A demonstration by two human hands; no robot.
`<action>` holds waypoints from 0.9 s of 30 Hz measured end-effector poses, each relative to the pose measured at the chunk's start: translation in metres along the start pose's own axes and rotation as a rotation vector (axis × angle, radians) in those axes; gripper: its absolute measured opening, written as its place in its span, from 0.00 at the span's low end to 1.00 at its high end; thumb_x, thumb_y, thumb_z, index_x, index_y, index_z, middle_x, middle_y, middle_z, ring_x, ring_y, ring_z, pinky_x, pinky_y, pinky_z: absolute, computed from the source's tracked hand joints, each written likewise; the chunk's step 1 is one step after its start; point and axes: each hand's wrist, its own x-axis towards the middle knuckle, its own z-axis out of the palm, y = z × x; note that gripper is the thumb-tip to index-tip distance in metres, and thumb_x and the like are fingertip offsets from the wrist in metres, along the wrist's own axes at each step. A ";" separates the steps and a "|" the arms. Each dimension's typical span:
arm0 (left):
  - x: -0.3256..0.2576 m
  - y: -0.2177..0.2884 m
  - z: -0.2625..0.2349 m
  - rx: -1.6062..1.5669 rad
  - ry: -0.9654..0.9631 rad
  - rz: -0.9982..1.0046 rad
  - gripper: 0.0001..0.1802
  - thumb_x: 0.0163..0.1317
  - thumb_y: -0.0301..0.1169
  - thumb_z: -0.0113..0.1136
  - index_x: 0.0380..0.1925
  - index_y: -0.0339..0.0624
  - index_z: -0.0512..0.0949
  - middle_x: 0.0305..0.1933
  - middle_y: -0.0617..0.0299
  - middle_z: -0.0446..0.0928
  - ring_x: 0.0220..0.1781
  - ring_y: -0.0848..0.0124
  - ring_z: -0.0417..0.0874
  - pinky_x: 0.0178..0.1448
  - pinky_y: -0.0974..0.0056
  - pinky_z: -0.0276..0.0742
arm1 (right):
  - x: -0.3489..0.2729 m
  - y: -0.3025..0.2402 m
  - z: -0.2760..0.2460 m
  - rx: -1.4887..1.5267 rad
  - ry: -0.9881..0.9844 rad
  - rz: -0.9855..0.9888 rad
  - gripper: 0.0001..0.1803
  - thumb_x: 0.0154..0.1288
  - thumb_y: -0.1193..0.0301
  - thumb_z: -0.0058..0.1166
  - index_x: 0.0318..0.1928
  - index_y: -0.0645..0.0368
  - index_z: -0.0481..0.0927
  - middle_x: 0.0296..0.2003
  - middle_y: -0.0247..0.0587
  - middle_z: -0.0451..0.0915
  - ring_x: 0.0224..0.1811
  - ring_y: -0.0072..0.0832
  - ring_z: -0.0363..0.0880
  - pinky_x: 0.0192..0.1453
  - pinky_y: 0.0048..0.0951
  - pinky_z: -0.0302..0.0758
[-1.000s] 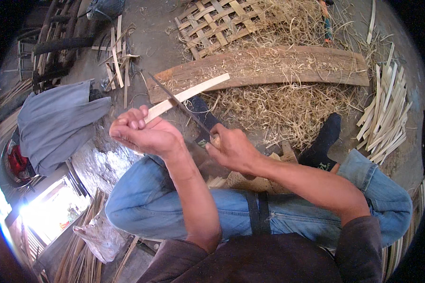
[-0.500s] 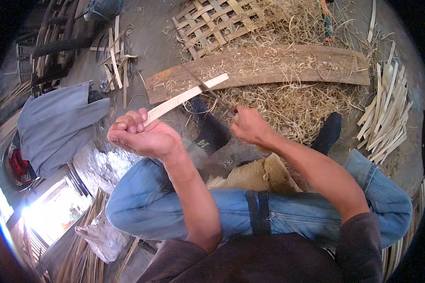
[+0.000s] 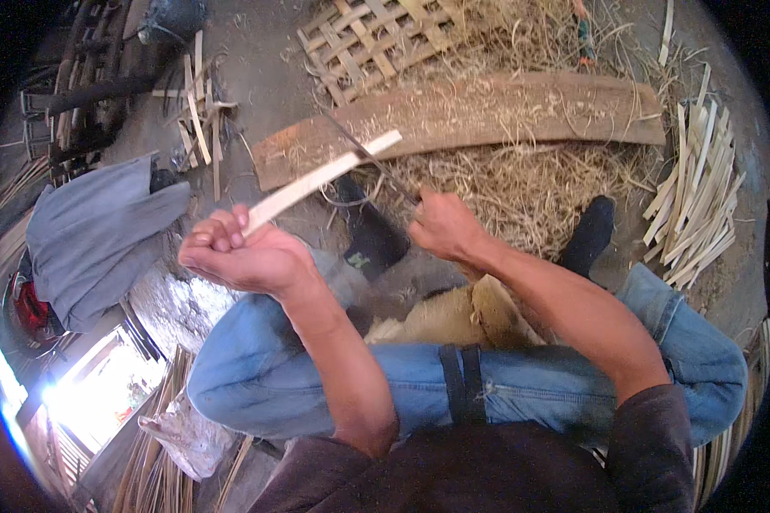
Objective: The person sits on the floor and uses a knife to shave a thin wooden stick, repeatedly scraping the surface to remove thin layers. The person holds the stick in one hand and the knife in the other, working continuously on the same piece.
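My left hand (image 3: pixel 244 252) grips the near end of a pale bamboo strip (image 3: pixel 321 181) that slants up and to the right. My right hand (image 3: pixel 443 224) is closed on the handle of a knife, whose thin dark blade (image 3: pixel 359 145) crosses the strip near its far end. Both hands are held above my knees in blue jeans (image 3: pixel 496 376). A tan cloth (image 3: pixel 453 316) lies on my lap beneath the right forearm.
A long curved wooden plank (image 3: pixel 488 111) lies ahead on straw and shavings. A woven bamboo lattice (image 3: pixel 368 38) is behind it. Cut bamboo strips (image 3: pixel 697 201) are piled at right, a grey cloth (image 3: pixel 94 231) at left, and dark footwear (image 3: pixel 370 231) sits near my feet.
My right hand has pushed the knife forward along the strip, from near my left hand out to the strip's far end. The left hand has stayed in place.
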 end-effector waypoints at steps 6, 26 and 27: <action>0.000 0.008 0.017 -0.043 -0.022 -0.006 0.21 0.72 0.54 0.46 0.28 0.52 0.61 0.24 0.73 0.54 0.24 0.81 0.55 0.32 0.72 0.57 | 0.009 0.026 -0.016 -0.078 0.006 0.001 0.20 0.56 0.69 0.53 0.43 0.74 0.69 0.25 0.63 0.79 0.32 0.59 0.80 0.39 0.51 0.78; -0.001 0.005 0.006 -0.110 -0.094 -0.019 0.22 0.71 0.56 0.47 0.30 0.51 0.67 0.25 0.73 0.59 0.25 0.82 0.60 0.36 0.70 0.63 | -0.007 0.050 -0.011 -0.114 0.067 0.106 0.15 0.56 0.69 0.53 0.38 0.70 0.72 0.29 0.65 0.80 0.34 0.60 0.81 0.41 0.53 0.78; 0.000 0.005 0.008 -0.257 -0.080 -0.094 0.24 0.69 0.58 0.46 0.31 0.50 0.68 0.26 0.72 0.62 0.26 0.81 0.63 0.39 0.69 0.65 | -0.006 0.061 -0.014 -0.135 0.087 0.146 0.15 0.56 0.69 0.53 0.38 0.70 0.72 0.30 0.66 0.80 0.35 0.60 0.81 0.41 0.53 0.78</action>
